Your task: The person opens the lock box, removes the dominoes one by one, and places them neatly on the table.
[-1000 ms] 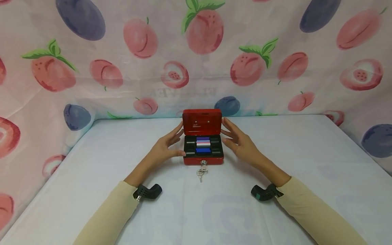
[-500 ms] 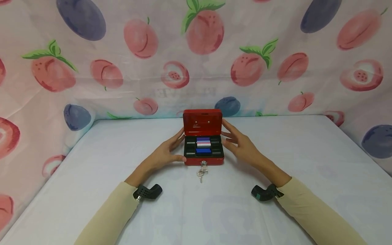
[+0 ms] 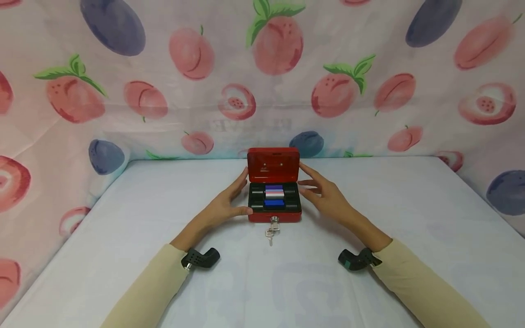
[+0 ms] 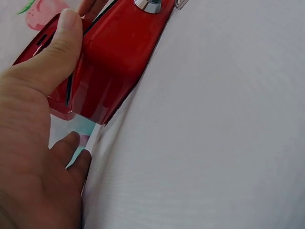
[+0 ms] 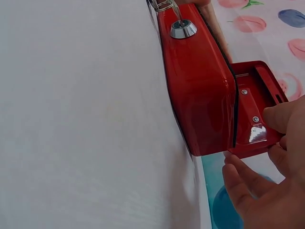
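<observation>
A red cash box (image 3: 283, 217) stands with its lid (image 3: 262, 172) raised. In its black tray (image 3: 256, 195) lie a purple strip (image 3: 274, 187), pale and pink strips (image 3: 274, 193) and a blue piece (image 3: 274, 202) in the middle section. Keys (image 3: 269, 234) hang from the front lock (image 5: 184, 29). My left hand (image 3: 221, 207) is at the box's left side, thumb at the front corner and fingers reaching back toward the lid. My right hand (image 3: 328, 196) is at the right side, its straight fingers spread close to the lid and the tray edge.
A white cloth (image 3: 287, 291) covers the table. Behind it hangs a curtain (image 3: 262, 109) printed with peaches and plums. Black wrist cameras (image 3: 201, 258) sit on both cuffs.
My left hand has slid slightly toward me along the box, its thumb now at the front corner. My right hand stays nearly still; the head view shifted a little.
</observation>
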Motion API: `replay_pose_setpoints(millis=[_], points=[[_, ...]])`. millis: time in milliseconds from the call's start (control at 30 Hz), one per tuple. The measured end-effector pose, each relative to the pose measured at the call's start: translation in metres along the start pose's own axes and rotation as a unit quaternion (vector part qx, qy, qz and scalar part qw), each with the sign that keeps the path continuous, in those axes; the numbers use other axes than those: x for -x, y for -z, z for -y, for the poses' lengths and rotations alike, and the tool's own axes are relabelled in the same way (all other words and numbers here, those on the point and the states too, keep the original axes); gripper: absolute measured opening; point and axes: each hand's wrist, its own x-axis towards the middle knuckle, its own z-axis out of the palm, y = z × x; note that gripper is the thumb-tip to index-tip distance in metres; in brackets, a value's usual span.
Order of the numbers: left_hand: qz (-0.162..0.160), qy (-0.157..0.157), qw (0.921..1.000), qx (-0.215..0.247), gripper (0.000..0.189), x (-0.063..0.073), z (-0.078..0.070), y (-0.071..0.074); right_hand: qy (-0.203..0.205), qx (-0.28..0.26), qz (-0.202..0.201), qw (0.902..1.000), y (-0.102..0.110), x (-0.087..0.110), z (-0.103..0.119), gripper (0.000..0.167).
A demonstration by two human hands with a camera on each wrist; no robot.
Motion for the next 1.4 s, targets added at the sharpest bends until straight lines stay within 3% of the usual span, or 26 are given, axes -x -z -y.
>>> replay_pose_setpoints(millis=[233,467,567,700,767,900,1100,1400], points=[[-0.002,0.001,1.0000,0.009,0.100,0.002,0.002,0.001,0.015,0.023,-0.019,0.9994,-0.003,-0.002,-0.004,0.062],[-0.008,0.008,0.9999,-0.005,0.101,0.002,0.001,0.003,0.041,0.061,-0.094,0.9928,-0.003,-0.005,0.000,0.046],[-0.013,0.009,0.9999,0.001,0.102,0.001,0.010,0.003,0.047,0.071,-0.105,0.9909,-0.002,-0.007,0.005,0.038],[-0.016,0.000,0.9998,0.009,0.103,-0.002,0.027,0.002,0.055,0.080,-0.086,0.9916,0.000,-0.011,0.015,0.033],[-0.012,-0.002,0.9999,0.008,0.103,-0.002,0.024,0.002,0.058,0.085,-0.072,0.9921,0.001,-0.014,0.018,0.031],[-0.005,0.004,0.9999,0.010,0.100,0.002,0.003,0.003,0.060,0.096,-0.047,0.9924,0.003,-0.021,0.022,0.028],[-0.007,0.014,0.9999,0.002,0.100,0.003,0.001,0.001,0.044,0.100,-0.010,0.9940,0.002,-0.030,0.028,0.027],[-0.009,0.015,0.9998,0.008,0.099,0.002,0.001,0.002,0.038,0.108,0.007,0.9934,-0.009,-0.038,0.023,0.022]])
